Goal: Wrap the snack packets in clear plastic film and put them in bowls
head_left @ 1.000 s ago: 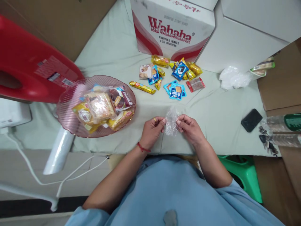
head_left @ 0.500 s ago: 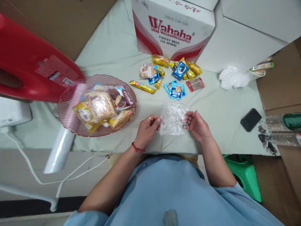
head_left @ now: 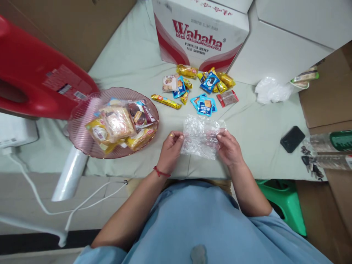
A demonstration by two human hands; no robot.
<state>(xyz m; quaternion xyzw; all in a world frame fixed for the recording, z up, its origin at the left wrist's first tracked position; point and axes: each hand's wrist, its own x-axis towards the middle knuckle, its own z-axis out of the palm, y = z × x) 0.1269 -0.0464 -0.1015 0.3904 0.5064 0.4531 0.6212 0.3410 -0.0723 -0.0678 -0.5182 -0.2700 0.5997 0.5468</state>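
A crinkled sheet of clear plastic wrap (head_left: 200, 138) is stretched between my hands, just above the cloth-covered table. My left hand (head_left: 172, 148) pinches its left edge; a ring and a red bracelet show on that side. At the right edge, my right hand (head_left: 230, 146) grips the plastic between thumb and fingers. Whether it is a bag or a single sheet I cannot tell. Beyond the plastic lie blue snack packets (head_left: 205, 105), a red-ended packet (head_left: 228, 98) and a long yellow packet (head_left: 166, 101). Further back is a loose pile of yellow-wrapped snacks (head_left: 187, 70).
A pink ribbed bowl (head_left: 75, 135) of wrapped snacks stands left, near a red jug (head_left: 41, 73) and a plastic roll (head_left: 68, 179). A Wahaha box (head_left: 200, 36) stands behind. To the right are a white plastic bag (head_left: 272, 90), a black case (head_left: 292, 139), keys (head_left: 312, 167) and bottles (head_left: 338, 142).
The plastic is spread wider and flatter than before. My right hand has closed from loosely spread fingers into a grip on its right edge. My left hand has shifted slightly left.
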